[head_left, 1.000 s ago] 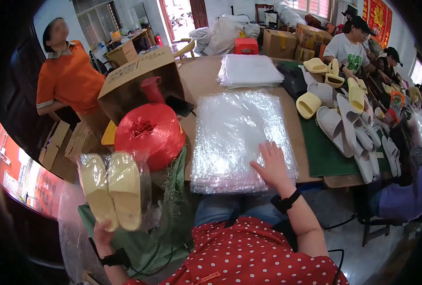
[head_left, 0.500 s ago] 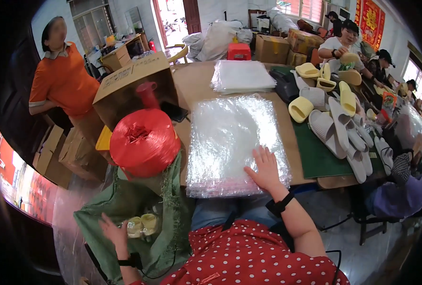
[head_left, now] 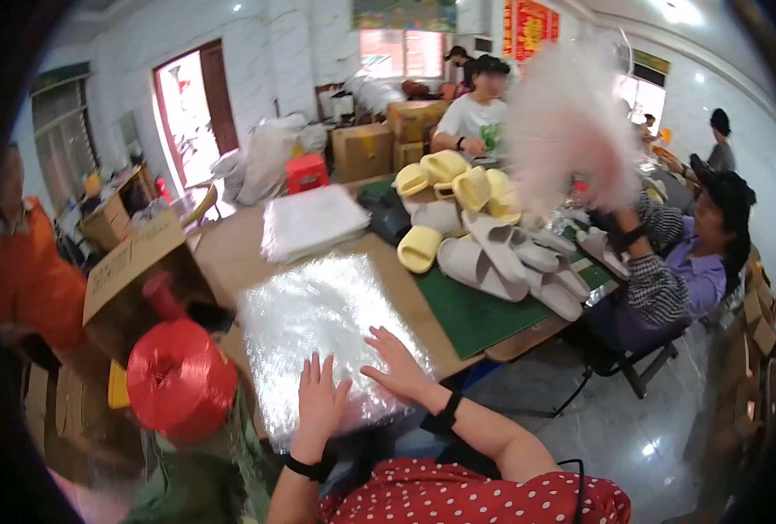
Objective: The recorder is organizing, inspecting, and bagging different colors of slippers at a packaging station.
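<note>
Both hands rest over a stack of clear plastic bags lying on the brown table in front of me. My left hand has its fingers stretched out near the stack's lower middle. To its right, my right hand lies with fingers spread toward the bags' right side, thumb out. Neither hand holds anything. A large roll of red plastic twine stands just left of the stack, above a green woven sack. Beyond the bags lies a second pile of clear bags.
Grey and yellow slippers are heaped on a green mat at right. A co-worker in purple there lifts a blurred clear plastic bag. An open cardboard box stands left. Another person in orange stands beyond it.
My left hand has come from the green sack onto the bag stack. The view has swung right, bringing the co-worker in purple and a raised bag into sight. My right hand stays on the stack.
</note>
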Demonstrator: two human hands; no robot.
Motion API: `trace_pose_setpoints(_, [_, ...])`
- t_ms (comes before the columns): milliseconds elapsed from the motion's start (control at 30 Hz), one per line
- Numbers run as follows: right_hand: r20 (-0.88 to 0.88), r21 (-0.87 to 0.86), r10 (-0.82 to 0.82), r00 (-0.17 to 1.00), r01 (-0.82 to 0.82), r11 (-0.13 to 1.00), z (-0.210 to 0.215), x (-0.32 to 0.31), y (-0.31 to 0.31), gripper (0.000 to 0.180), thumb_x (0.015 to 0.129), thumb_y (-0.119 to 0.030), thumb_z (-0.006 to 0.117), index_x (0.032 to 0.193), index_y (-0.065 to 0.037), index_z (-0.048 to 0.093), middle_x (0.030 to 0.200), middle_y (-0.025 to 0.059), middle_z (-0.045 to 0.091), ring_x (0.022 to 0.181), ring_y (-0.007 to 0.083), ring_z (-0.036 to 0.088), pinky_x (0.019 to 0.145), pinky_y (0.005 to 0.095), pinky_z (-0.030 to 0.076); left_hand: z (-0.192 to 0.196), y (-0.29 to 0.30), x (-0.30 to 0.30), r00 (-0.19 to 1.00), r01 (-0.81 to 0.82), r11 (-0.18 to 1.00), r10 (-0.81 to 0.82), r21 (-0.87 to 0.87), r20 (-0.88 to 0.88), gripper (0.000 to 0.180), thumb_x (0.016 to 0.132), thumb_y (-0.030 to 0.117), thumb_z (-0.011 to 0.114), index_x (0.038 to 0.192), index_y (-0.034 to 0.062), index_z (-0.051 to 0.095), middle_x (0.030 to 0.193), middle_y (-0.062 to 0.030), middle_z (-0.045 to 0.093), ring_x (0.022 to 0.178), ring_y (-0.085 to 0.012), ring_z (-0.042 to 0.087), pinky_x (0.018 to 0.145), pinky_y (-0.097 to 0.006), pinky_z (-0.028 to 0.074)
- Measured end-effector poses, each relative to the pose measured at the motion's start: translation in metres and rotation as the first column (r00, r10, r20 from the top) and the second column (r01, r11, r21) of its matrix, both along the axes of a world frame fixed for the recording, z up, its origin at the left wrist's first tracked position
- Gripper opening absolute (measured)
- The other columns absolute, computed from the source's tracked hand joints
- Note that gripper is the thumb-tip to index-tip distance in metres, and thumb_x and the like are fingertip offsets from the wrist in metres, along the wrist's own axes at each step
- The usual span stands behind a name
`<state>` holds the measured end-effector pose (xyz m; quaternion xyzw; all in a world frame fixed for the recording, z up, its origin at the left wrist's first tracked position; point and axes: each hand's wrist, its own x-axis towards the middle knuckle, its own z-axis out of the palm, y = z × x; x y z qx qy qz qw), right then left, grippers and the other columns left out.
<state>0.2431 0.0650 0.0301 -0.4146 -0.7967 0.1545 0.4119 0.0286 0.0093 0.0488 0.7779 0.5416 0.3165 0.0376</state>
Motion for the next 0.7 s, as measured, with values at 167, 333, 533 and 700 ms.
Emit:
trace_pose_setpoints(167, [-0.87,-0.363,-0.288,0.401,-0.123,0.924,-0.005,0.103,0.02,0.03,0.1,-0.019,0.054,0.124,-0.001,0.061,0.123,0.0092,0.064,0.114,0.0245,0.06,0.1,0.0375,0.047,-0.014,0.001,0.016,0.998,-0.05,0.991,0.052,-0.123,0.019,0.057,0.092,0.036,0.062,0.136,0.0008,0.052,0.144,-0.0375,0.042,0.135,-0.0528,0.037,0.112,-0.054,0.032])
trace_pose_setpoints(333, [-0.889,-0.456,-0.455,0.051,-0.193,0.869,-0.004,0.173,0.011,0.029,0.099,-0.024,0.054,0.117,-0.002,0.06,0.113,0.012,0.067,0.106,0.0269,0.064,0.09,0.0397,0.052,-0.007,0.008,0.019,0.991,-0.093,0.984,0.077,-0.153,-0.107,0.057,0.093,0.037,0.06,0.138,0.0026,0.052,0.147,-0.0318,0.042,0.138,-0.0483,0.036,0.115,-0.05,0.03])
trace_pose_setpoints(533, [-0.774,-0.12,-0.498,0.39,0.683,0.721,0.056,0.246,-0.004,0.021,0.098,-0.021,0.058,0.093,-0.002,0.064,0.085,0.0035,0.062,0.079,0.0161,0.058,0.07,0.028,0.046,-0.019,0.006,0.011,0.989,-0.091,0.99,0.078,-0.104,-0.124,0.06,0.093,0.041,0.059,0.139,0.0041,0.05,0.147,-0.0333,0.041,0.136,-0.0492,0.037,0.113,-0.053,0.031])
trace_pose_setpoints(700, [-0.557,0.166,-0.695,0.454,0.881,0.443,0.11,0.301,0.02,0.026,0.09,-0.024,0.07,0.093,0.001,0.062,0.094,0.0103,0.061,0.085,0.024,0.057,0.077,0.0378,0.046,-0.026,0.004,0.006,0.992,-0.079,0.991,0.068,-0.105,-0.108,0.061,0.093,0.042,0.059,0.139,0.0041,0.05,0.146,-0.0334,0.042,0.137,-0.049,0.037,0.114,-0.053,0.031])
